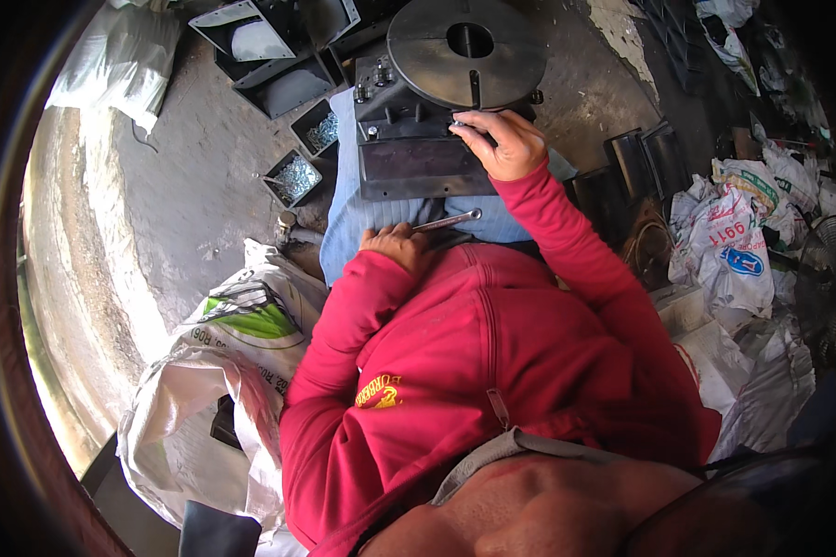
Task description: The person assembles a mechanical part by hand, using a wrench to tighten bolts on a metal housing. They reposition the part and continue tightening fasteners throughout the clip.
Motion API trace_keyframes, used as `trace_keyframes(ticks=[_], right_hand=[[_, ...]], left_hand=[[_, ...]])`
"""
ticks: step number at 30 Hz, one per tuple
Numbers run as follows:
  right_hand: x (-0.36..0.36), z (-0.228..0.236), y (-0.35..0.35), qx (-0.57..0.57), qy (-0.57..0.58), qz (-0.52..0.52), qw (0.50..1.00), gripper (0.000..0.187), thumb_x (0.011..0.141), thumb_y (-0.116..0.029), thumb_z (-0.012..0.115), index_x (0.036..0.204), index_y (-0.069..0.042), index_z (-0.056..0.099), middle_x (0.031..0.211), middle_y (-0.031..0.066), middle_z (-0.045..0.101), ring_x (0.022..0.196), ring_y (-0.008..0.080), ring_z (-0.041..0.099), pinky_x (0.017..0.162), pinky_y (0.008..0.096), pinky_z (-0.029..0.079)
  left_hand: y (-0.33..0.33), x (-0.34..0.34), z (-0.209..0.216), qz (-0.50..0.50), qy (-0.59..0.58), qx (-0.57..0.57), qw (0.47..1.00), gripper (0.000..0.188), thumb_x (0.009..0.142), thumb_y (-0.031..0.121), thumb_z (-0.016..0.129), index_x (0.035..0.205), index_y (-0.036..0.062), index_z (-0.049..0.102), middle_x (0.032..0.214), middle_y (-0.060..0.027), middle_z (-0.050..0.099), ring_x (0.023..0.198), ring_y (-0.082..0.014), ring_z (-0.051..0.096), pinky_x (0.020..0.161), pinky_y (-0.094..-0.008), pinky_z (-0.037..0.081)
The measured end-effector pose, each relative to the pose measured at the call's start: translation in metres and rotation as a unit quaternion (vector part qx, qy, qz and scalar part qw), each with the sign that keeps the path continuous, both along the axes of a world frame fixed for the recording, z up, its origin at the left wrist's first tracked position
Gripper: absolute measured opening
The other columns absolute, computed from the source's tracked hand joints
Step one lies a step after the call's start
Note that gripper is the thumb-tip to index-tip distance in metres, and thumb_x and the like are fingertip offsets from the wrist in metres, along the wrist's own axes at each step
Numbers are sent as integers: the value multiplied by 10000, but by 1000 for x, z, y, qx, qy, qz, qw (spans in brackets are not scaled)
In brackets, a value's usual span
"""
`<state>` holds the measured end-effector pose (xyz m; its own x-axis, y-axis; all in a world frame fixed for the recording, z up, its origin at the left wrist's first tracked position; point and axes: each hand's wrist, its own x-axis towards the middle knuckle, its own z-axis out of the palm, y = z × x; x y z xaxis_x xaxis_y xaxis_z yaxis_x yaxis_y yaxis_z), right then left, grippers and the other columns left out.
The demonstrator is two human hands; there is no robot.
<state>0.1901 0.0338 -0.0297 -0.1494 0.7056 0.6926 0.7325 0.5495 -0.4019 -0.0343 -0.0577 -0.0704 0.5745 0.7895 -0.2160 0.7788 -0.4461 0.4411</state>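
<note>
On my lap, over blue trousers, rests a black metal assembly (401, 169) with a flat, box-like front. A round black disc (423, 70) with a central hole and slots sits at its far side. My right hand (514, 147) reaches to the edge below the disc, thumb and forefinger pinched on a small shiny fastener (455, 123). A similar bolt (372, 132) shows at the left of the same edge. Close to my belly, my left hand (396, 247) is closed around a metal wrench (453, 220), whose ring end points right.
Two small black bins of shiny screws (295, 178) stand left of my knees, with larger black metal boxes (283, 88) beyond. A hammer (293, 229) lies by my left thigh. White sacks (195, 390) flank me; black metal parts (655, 153) stand at right.
</note>
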Motion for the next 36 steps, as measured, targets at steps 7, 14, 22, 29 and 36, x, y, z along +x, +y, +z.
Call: trace_keyframes(ticks=[7,14,22,29,36], right_hand=[[-8,-6,2,-12,13,0,1000,210,733,-68,815,920,-77,721,880,33,741,601,115,636,563,239,511],[-8,-4,1,-9,5,8,1000,226,733,-37,805,941,-72,722,885,22,747,542,92,580,546,231,486],[-13,-1,-5,-31,27,-19,999,208,727,-135,824,880,-83,693,793,-6,719,503,116,585,482,267,468],[-11,-3,-8,-42,65,-45,996,299,730,-180,831,858,-86,578,732,8,690,570,161,655,501,275,495],[-5,-8,-13,-50,74,-59,994,297,753,-205,815,871,-96,565,744,10,689,639,187,683,527,287,512]], left_hand=[[4,-11,7,30,-107,-151,982,333,899,348,574,1074,74,648,1004,-182,683,894,-367,670,780,-459,530],[11,-67,17,41,-414,-242,877,229,927,162,610,1117,39,647,890,-155,671,790,-195,660,716,-319,502],[21,-15,59,156,-443,105,876,401,890,-5,602,1282,73,592,770,-75,603,608,-146,585,570,-285,471],[36,12,69,125,-311,274,901,541,843,-64,590,1356,104,564,673,-98,503,515,-233,495,510,-351,436],[47,20,65,111,-291,273,910,528,823,-3,651,1321,167,609,638,-68,442,452,-211,434,459,-361,403]])
